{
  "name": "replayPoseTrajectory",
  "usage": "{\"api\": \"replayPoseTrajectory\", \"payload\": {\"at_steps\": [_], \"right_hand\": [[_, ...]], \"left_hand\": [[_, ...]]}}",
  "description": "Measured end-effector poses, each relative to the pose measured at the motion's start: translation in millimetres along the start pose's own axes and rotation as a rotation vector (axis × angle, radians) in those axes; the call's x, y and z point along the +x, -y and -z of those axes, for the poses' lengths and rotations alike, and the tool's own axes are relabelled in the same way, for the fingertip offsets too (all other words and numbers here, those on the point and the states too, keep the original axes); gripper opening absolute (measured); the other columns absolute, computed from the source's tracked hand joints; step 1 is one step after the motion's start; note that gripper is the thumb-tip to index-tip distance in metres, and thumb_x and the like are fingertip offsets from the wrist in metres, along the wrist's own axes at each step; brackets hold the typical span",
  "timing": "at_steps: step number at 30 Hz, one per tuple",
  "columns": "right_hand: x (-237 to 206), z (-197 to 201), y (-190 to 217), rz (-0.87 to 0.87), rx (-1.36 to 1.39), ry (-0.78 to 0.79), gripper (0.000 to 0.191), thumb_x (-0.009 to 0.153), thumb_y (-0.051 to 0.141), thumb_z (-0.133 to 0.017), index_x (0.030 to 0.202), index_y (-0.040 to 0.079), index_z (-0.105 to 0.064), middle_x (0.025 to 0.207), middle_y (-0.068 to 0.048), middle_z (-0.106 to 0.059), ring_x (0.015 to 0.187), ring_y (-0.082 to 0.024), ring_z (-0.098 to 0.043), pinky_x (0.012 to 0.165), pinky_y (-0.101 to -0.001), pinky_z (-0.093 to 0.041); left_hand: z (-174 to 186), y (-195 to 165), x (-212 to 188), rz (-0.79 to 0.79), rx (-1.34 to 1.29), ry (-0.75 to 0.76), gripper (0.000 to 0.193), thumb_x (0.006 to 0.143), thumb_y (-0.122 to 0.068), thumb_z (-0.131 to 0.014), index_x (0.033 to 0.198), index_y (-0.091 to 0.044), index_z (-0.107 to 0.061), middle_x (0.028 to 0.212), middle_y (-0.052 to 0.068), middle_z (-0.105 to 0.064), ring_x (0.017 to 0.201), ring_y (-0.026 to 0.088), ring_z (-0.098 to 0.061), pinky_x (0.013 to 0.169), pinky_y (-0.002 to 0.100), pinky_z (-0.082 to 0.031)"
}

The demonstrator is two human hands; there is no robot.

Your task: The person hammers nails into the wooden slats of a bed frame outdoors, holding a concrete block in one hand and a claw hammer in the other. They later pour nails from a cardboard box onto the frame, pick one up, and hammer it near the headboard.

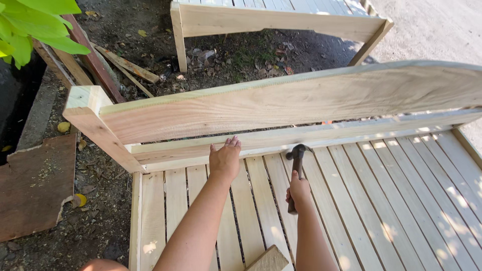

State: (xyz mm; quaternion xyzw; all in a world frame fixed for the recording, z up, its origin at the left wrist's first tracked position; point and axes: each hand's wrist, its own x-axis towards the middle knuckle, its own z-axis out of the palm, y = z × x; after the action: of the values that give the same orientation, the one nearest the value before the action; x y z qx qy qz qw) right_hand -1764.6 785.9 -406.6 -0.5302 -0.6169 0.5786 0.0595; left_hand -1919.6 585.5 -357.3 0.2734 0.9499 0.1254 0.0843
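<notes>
The head camera looks down on a pale slatted wooden bed frame (381,200) that fills the lower right of the frame, with a broad, pale wooden headboard plank (301,98) standing on edge across the middle of the picture, its long axis running from left to right and rising slightly towards the right. Just below it a narrower pale wooden rail (311,135) runs the same way. The right hand (299,191) is closed around the dark handle of a claw hammer (296,165), whose metal head sits close to the rail, just above the slats, the handle pointing back down the frame towards the person. The left hand (225,158), left of the hammer and equally near the rail, lies flat with fingers extended and together, the fingertips touching the rail's lower edge. Whether a nail stands under the hammer head I cannot tell.
</notes>
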Motion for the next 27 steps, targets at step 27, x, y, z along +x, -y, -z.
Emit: {"api": "replayPoseTrajectory", "payload": {"at_steps": [27], "right_hand": [[-93,-29,-68,-0.023,0.122,0.123,0.051,0.100,0.052,-0.053,0.090,0.002,-0.049,0.058,-0.006,-0.046,0.041,-0.016,-0.044,0.038,-0.0361,-0.039]], "left_hand": [[-14,50,-58,-0.094,-0.010,-0.053,0.077,0.084,0.010,-0.052,0.155,-0.017,-0.036,0.167,-0.002,-0.027,0.153,0.018,-0.027,0.122,0.055,-0.024]]}}
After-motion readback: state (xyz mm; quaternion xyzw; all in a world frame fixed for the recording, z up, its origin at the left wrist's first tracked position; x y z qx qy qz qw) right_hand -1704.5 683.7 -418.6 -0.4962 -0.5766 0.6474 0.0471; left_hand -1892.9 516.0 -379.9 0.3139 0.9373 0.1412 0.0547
